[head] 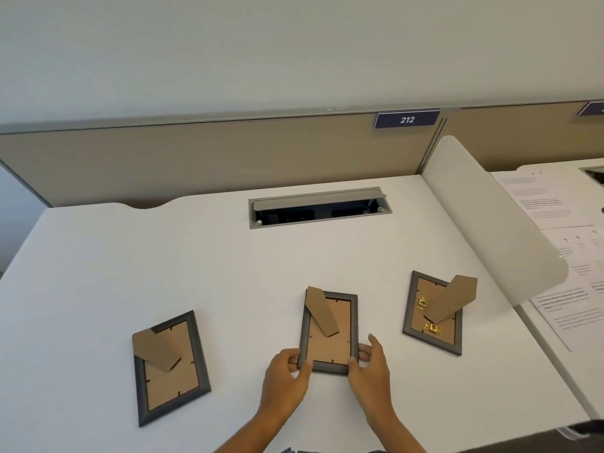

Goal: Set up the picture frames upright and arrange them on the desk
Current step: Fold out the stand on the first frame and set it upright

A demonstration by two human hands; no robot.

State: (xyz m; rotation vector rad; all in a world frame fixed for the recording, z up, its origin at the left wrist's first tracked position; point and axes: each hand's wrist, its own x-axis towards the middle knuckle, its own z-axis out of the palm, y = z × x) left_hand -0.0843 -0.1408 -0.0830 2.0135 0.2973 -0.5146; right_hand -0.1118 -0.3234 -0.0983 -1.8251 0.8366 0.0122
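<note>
Both hands grasp the middle frame [328, 331] by its near corners, left hand [286, 377] and right hand [371, 371], back side up on the bench [228, 263]. The left frame [170, 367] and right frame [434, 312] lie face down beside it. Farther back is an open cable tray [318, 207].

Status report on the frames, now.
Left hand and right hand both grip the middle frame by its near corners. All three frames face-down, none upright; left frame and right frame untouched. Nothing in the way on the desk.
</note>
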